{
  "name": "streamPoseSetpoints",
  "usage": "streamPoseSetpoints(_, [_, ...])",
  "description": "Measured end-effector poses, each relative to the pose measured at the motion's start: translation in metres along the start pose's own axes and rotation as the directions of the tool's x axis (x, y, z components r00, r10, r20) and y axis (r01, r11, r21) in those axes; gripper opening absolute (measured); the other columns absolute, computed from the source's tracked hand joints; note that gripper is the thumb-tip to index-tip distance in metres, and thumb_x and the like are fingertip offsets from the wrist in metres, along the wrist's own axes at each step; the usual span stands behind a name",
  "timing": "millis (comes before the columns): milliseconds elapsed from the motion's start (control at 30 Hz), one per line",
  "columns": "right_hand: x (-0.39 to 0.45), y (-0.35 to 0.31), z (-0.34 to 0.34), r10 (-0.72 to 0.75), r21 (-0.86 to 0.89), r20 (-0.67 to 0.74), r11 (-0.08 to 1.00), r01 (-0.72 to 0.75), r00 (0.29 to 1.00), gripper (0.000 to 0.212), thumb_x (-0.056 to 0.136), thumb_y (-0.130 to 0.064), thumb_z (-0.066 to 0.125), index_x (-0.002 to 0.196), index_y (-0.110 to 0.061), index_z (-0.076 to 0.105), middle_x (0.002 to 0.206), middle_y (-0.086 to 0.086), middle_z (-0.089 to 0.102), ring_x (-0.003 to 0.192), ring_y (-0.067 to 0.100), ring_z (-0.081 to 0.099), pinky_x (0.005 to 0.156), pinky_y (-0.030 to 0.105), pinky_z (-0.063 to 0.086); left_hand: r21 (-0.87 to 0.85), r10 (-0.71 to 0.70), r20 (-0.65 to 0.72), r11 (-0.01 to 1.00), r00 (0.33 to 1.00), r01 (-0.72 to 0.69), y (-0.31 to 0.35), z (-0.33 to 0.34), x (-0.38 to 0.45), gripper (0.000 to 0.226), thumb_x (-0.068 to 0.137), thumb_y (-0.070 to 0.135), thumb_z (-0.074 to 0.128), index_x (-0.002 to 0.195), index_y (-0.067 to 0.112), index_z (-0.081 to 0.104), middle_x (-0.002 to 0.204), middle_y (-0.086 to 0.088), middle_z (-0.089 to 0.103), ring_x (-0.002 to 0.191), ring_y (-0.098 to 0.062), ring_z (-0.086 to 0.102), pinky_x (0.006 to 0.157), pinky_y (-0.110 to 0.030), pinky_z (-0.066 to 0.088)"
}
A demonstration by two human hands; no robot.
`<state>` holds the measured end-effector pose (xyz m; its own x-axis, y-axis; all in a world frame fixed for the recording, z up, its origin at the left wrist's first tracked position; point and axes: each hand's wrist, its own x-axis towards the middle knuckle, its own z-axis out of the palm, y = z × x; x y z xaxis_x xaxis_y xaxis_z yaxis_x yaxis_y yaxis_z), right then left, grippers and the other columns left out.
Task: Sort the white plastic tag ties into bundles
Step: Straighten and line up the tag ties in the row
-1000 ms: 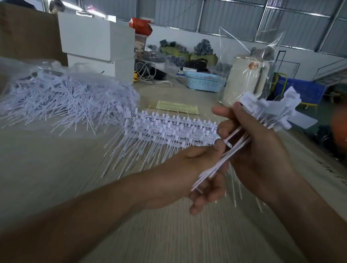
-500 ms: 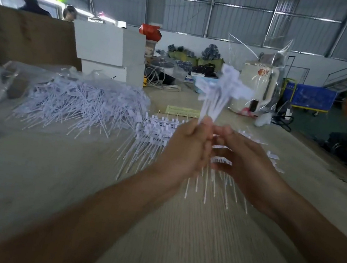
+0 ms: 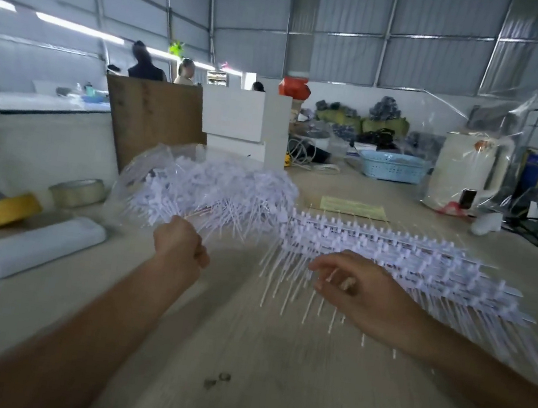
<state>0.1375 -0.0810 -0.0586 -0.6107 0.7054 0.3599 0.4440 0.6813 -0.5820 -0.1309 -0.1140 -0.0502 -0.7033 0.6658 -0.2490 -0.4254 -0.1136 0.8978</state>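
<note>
A loose pile of white tag ties (image 3: 228, 191) lies on clear plastic at the table's middle left. To its right, a neat layered row of tag ties (image 3: 408, 261) stretches across the table with thin tails pointing toward me. My left hand (image 3: 182, 247) is curled into a fist at the pile's near edge and grips a bunch of ties (image 3: 162, 214) that fans up and left from it. My right hand (image 3: 365, 293) hovers over the tails of the neat row, fingers loosely curled and holding nothing I can make out. The picture is motion-blurred.
A yellow tape roll (image 3: 7, 210), a clear tape roll (image 3: 77, 192) and a white foam pad (image 3: 37, 247) sit at the left. A yellow paper (image 3: 353, 208), blue basket (image 3: 394, 166) and wrapped white kettle (image 3: 465, 176) stand behind. Two small bits (image 3: 217, 380) lie near me.
The hands have separated. My left hand carried the upright bunch down and left to the loose pile. My right hand let go and dropped over the neat row.
</note>
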Motion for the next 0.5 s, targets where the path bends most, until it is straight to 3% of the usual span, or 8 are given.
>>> streamPoseSetpoints(67, [0.022, -0.007, 0.019, -0.099, -0.175, 0.061, 0.979, 0.108, 0.993, 0.026, 0.097, -0.032, 0.063, 0.123, -0.033, 0.062, 0.111, -0.012, 0.053, 0.102, 0.004, 0.051, 0.086, 0.023, 0.044, 0.035, -0.003, 0.04, 0.999, 0.999, 0.002, -0.003, -0.009, -0.002, 0.025, 0.102, 0.007, 0.025, 0.083, 0.012, 0.04, 0.04, 0.002, 0.023, 0.028, -0.011, 0.017, 0.034, -0.013, 0.02])
streamPoseSetpoints(233, [0.095, -0.037, 0.075, -0.287, -0.523, 0.094, 0.8, 0.292, 0.953, 0.042, 0.095, -0.032, 0.062, 0.136, -0.032, 0.055, 0.146, -0.001, 0.037, 0.133, 0.023, 0.03, 0.102, 0.042, 0.038, 0.053, -0.029, 0.014, 0.998, 0.999, 0.028, -0.001, -0.037, 0.01, 0.028, 0.104, 0.014, 0.027, 0.079, 0.014, 0.039, 0.033, 0.005, 0.026, 0.024, -0.009, 0.018, 0.036, -0.008, 0.021])
streamPoseSetpoints(400, [0.169, -0.056, 0.129, -0.155, -0.651, 0.135, 0.731, 0.206, 0.979, 0.033, 0.096, -0.03, 0.059, 0.128, -0.035, 0.065, 0.167, 0.005, -0.003, 0.151, 0.029, -0.006, 0.119, 0.057, 0.005, 0.121, -0.007, 0.042, 0.993, 0.999, 0.002, 0.004, -0.057, 0.026, 0.027, 0.107, 0.017, 0.029, 0.083, 0.012, 0.041, 0.034, 0.005, 0.027, 0.026, -0.008, 0.019, 0.036, -0.009, 0.02])
streamPoseSetpoints(500, [0.203, -0.057, 0.14, -0.102, -0.76, 0.135, 0.627, 0.17, 0.985, 0.04, 0.095, -0.025, 0.056, 0.135, -0.026, 0.058, 0.167, 0.005, -0.006, 0.152, 0.029, -0.009, 0.118, 0.063, -0.004, 0.177, -0.029, 0.094, 0.984, 0.995, 0.012, 0.009, -0.061, 0.035, 0.027, 0.109, 0.021, 0.03, 0.087, 0.01, 0.042, 0.039, 0.004, 0.026, 0.029, -0.007, 0.018, 0.037, -0.009, 0.017])
